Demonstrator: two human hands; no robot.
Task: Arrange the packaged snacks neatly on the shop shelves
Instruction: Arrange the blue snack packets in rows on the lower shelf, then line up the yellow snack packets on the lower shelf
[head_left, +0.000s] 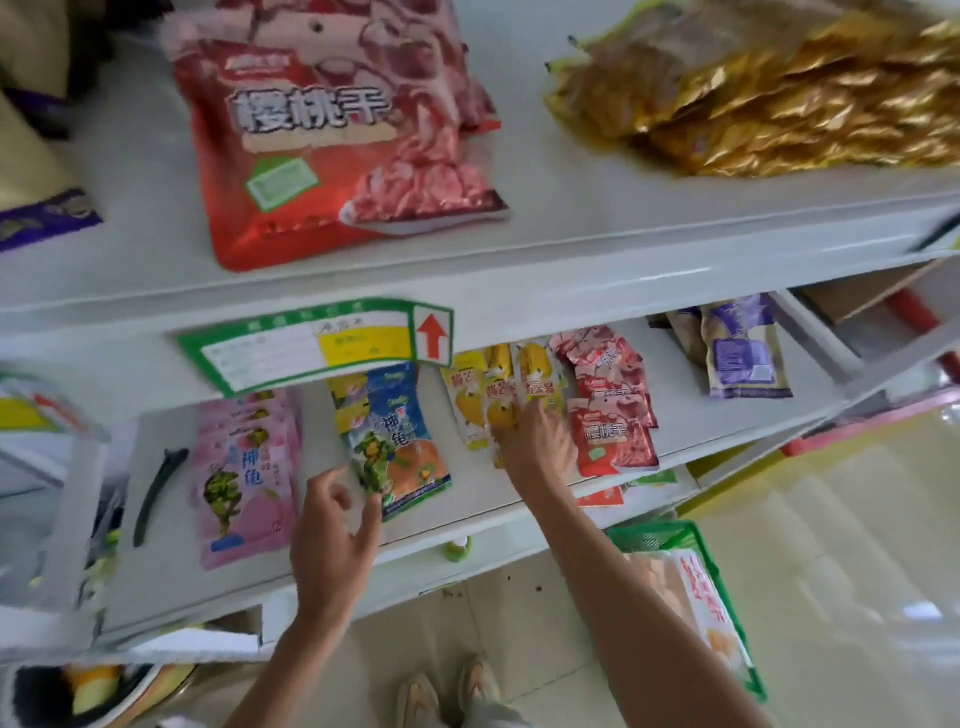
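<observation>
Here, left hand (332, 535) pinching blue packet (397, 441), right hand (537, 441) fingers straight, touching yellow packets (483, 410).

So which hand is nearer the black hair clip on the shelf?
Left. The left hand is at the blue packet, with the pink packets between it and the hair clip; the right hand is farther right, on the yellow packets.
</observation>
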